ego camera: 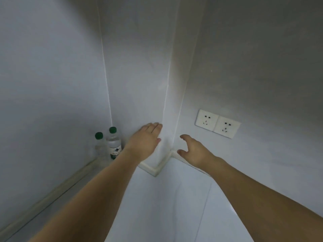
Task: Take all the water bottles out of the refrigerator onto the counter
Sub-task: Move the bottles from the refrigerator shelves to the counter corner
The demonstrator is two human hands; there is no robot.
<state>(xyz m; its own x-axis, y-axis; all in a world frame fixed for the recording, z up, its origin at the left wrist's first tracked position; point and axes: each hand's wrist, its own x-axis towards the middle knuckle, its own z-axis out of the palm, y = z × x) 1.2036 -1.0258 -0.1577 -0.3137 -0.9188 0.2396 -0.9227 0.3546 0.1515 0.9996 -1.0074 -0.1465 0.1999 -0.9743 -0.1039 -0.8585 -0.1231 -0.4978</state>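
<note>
Two clear water bottles with green caps stand upright on the counter point(157, 206) in the back left corner: one point(114, 144) nearer me with a dark label, the other point(99, 144) just left of it against the wall. My left hand point(145, 138) is stretched out flat, fingers together, just right of the bottles and in front of a jutting wall corner, holding nothing. My right hand point(194, 151) hovers over the counter with fingers spread and curled, empty. No refrigerator is in view.
A white wall column point(167, 102) juts out between the hands. A double wall socket point(217, 124) sits on the right wall above the counter. A grey ledge point(52, 194) runs along the left wall.
</note>
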